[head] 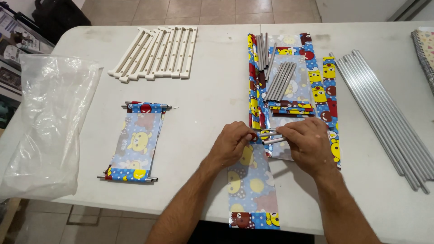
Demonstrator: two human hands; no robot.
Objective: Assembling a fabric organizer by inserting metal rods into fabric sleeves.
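Note:
My left hand [233, 143] pinches the top hem of a cartoon-printed fabric panel [252, 190] that hangs over the table's front edge. My right hand [308, 143] holds a short grey metal tube [272, 141] whose end meets that hem between my hands. Just beyond lies a pile of similar printed fabric panels [322, 95] with two bundles of short grey tubes [280, 80] on top.
A finished panel with tubes at both ends [134, 142] lies at left. White plastic bars [158, 53] sit at the back, a clear plastic bag [47, 122] at far left, long metal rods [384, 113] at right, a notebook [426, 47] at the far right corner.

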